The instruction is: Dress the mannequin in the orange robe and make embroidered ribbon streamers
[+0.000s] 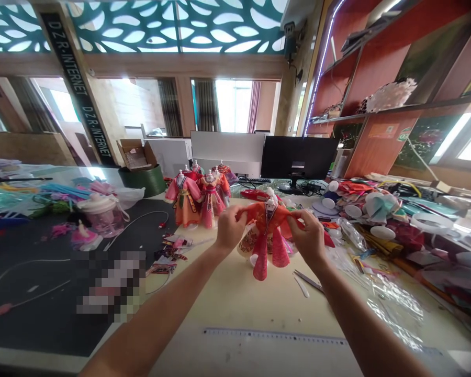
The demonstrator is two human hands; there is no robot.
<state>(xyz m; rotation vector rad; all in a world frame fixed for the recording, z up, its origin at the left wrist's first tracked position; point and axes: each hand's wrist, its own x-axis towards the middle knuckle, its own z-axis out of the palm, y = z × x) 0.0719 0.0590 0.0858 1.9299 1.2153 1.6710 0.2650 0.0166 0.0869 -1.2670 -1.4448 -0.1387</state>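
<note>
In the middle of the head view I hold a small doll's robe (269,217), orange-red with pink hanging panels, on a headless figure with a white neck piece (272,198). My left hand (231,229) pinches one sleeve of it. On the other side my right hand (306,235) has its fingers closed on the opposite sleeve, so the cloth is spread between them. Behind the pink panels a patterned gold skirt (248,241) partly shows. Scissors (309,280) and a white curved sliver (302,287) lie below my right hand.
Several dressed headless dolls (186,199) stand to the left, before the monitors (298,159). Fabric scraps and white discs (382,232) are heaped at right, beside clear plastic bags (396,309). A ruler (275,335) lies near the front; a pink cup (104,214) stands left.
</note>
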